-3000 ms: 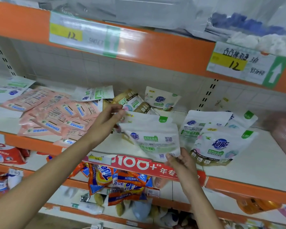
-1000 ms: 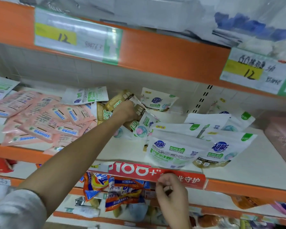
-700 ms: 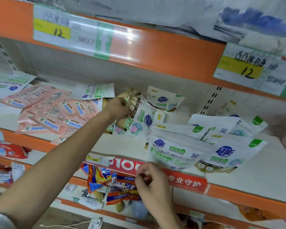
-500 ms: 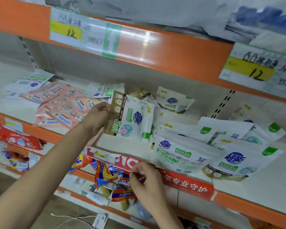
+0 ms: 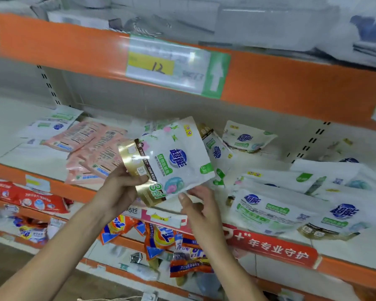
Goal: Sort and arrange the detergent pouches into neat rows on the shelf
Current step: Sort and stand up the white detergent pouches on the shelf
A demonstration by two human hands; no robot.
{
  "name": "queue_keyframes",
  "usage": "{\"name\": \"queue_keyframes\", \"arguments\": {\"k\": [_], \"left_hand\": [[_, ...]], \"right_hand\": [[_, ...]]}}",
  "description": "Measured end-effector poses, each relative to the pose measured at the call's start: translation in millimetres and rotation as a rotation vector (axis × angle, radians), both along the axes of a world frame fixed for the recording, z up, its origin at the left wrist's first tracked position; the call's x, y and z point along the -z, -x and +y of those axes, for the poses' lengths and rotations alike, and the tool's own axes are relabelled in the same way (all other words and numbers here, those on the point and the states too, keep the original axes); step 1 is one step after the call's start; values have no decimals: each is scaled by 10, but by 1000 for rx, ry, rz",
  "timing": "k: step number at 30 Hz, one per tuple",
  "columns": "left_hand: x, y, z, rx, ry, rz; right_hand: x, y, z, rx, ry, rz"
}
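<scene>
The left hand [image 5: 119,190] grips a white-and-gold detergent pouch [image 5: 172,159] by its gold end, holding it tilted above the front edge of the shelf [image 5: 345,253]. The right hand [image 5: 201,209] is held loose with straight fingers at the pouch's lower corner, gripping nothing. Pink pouches [image 5: 96,146] lie heaped towards the shelf's left end. White pouches [image 5: 267,209] overlap along the front edge on the right.
</scene>
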State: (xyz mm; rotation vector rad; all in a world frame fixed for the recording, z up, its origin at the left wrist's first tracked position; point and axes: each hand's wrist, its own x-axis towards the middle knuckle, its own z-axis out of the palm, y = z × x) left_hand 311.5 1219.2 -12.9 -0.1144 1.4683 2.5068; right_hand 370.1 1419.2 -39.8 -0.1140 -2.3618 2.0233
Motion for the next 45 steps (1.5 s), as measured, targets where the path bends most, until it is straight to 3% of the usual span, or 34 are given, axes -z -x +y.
{"name": "queue_keyframes", "arguments": {"k": [4, 6, 10, 12, 17, 23, 28, 35, 39, 45], "left_hand": [[1, 131, -24, 189, 206, 55], [-29, 194, -73, 283, 254, 93], [-99, 444, -311, 327, 37, 117], [-153, 589, -365, 277, 24, 124], [-238, 875, -185, 140, 490, 268], [-352, 1238, 315, 315, 916, 696], [-381, 1451, 729, 373, 1186, 897], [-421, 1794, 1038, 279, 1394, 533], [-404, 1893, 1116, 314, 1584, 537], [-420, 1915, 1151, 322, 1573, 503]], "right_hand": [[-119, 82, -147, 217, 284, 104], [-163, 99, -143, 279, 317, 144], [-187, 34, -49, 413, 258, 241], [-161, -38, -4, 455, 152, 273], [45, -158, 27, 519, -5, 254], [104, -312, 58, 468, 21, 184], [76, -331, 76, 425, 51, 146], [57, -291, 131, 383, -64, 150], [83, -335, 129, 382, -76, 90], [-8, -438, 128, 400, -85, 64]]}}
